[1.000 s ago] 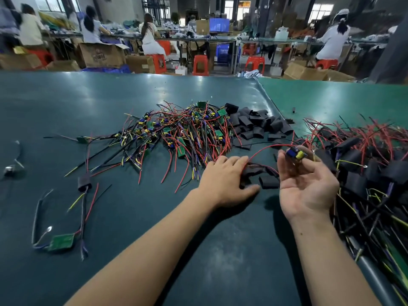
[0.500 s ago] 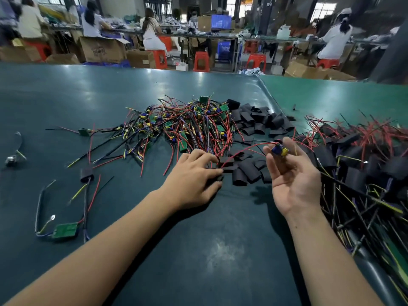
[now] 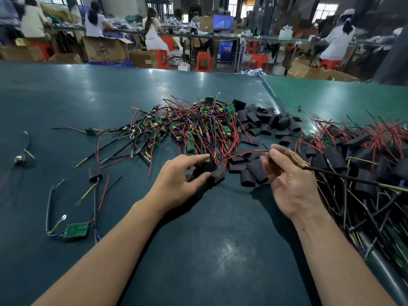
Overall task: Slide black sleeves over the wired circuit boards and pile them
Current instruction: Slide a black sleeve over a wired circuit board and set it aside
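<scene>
While my left hand (image 3: 183, 180) pinches a black sleeve (image 3: 217, 174) off the desk (image 3: 220, 250).
Right hand (image 3: 291, 184) pinches a wired board's leads (image 3: 242, 153), finished pile (image 3: 362, 155) at right edge.

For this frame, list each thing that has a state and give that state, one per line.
Left hand: pinching a black sleeve off the table.
Right hand: holding thin wires, palm up.
Bare boards pile: unsleeved, wires tangled.
Loose sleeves: empty, scattered flat.
Finished pile: boards sleeved, heaped at right.
Lone green board: bare, wires attached.
Lone sleeve: on wires, apart from piles.
</scene>
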`<state>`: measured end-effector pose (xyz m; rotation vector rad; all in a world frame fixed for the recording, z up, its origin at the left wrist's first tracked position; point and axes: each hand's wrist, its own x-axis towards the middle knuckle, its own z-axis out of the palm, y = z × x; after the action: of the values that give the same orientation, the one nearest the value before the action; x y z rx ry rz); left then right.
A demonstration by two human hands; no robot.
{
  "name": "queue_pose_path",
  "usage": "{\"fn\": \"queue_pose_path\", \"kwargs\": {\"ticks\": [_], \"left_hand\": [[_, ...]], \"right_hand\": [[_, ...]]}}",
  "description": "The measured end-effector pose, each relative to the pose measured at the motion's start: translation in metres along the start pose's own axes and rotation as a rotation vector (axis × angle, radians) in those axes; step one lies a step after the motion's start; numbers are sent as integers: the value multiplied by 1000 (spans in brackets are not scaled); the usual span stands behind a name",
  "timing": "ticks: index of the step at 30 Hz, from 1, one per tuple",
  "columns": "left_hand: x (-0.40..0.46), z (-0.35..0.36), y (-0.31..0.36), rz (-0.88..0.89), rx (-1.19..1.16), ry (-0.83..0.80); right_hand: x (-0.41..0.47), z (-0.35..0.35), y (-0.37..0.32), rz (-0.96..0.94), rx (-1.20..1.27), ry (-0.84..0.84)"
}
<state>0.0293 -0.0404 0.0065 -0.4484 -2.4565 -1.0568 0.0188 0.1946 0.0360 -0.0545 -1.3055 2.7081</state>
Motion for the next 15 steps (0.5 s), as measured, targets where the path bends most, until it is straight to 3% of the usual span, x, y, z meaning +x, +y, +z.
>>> {"fn": "queue_pose_path", "kwargs": {"ticks": [6,15], "left_hand": [[1,1,-2,-38,-138,4],[2,1,-1,-4,-176,-2]], "right_hand": [[1,-1,0,9,-9,-40],[3,-1,0,-7,72,35]]}}
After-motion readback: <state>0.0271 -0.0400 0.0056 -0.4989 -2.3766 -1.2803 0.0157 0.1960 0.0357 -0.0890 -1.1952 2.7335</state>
